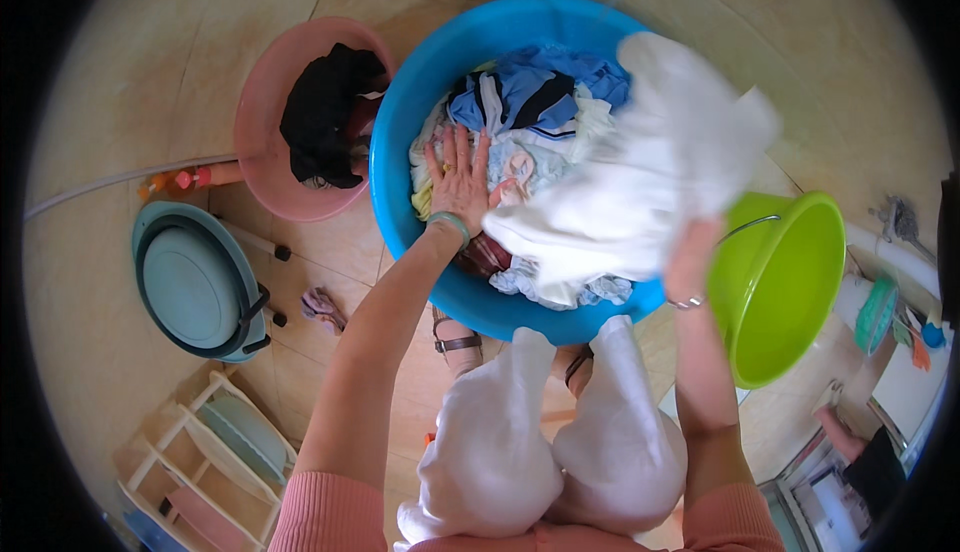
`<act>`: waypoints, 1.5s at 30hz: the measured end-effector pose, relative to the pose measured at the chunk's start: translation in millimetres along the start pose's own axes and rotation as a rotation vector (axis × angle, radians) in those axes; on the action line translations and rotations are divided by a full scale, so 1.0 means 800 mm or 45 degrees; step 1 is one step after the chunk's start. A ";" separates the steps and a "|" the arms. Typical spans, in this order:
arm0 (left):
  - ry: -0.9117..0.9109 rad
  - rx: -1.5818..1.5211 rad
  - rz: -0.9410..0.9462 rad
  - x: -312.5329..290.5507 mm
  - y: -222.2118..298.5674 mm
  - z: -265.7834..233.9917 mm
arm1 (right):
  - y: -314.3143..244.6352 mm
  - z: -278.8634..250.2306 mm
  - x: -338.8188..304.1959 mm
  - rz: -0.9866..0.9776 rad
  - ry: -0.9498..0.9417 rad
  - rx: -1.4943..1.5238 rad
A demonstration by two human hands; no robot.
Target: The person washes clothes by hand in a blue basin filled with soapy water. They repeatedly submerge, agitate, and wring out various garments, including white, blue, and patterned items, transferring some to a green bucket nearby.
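Observation:
A large blue tub full of laundry stands in front of my knees. My left hand, a pale green bangle at its wrist, lies with fingers spread on the clothes inside. Just beyond it are a blue garment with black and white stripes and some light pieces. At the tub's right side my right hand grips a white garment, which is blurred by motion and billows over the right rim. The cloth partly hides the right fingers. A dark red piece shows below my left wrist.
Left of the tub stands a pink basin with black clothing. A lime green bucket is close at the right. Teal basins and a white rack are at the left. Another person shows at lower right.

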State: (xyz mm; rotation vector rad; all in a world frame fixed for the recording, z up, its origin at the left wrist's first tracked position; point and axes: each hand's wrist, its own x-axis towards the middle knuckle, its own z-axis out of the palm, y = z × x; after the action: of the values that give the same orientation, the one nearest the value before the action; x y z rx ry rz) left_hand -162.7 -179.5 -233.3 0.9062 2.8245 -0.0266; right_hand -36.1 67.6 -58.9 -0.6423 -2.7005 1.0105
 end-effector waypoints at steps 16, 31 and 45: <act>0.082 0.019 0.015 0.000 -0.004 0.013 | 0.007 0.147 0.206 -0.288 -0.389 -0.232; 0.031 -0.210 -0.005 0.002 -0.004 0.006 | 0.079 0.237 0.261 0.084 -0.723 -0.447; 0.047 0.127 -0.042 0.002 -0.003 0.017 | -0.009 0.056 0.080 0.259 -0.305 0.545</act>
State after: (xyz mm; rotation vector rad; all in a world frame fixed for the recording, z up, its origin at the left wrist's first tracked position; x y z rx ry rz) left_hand -163.3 -181.4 -247.3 0.8893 2.8944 -0.1581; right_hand -109.3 66.0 -85.9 -0.7574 -2.5087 1.7540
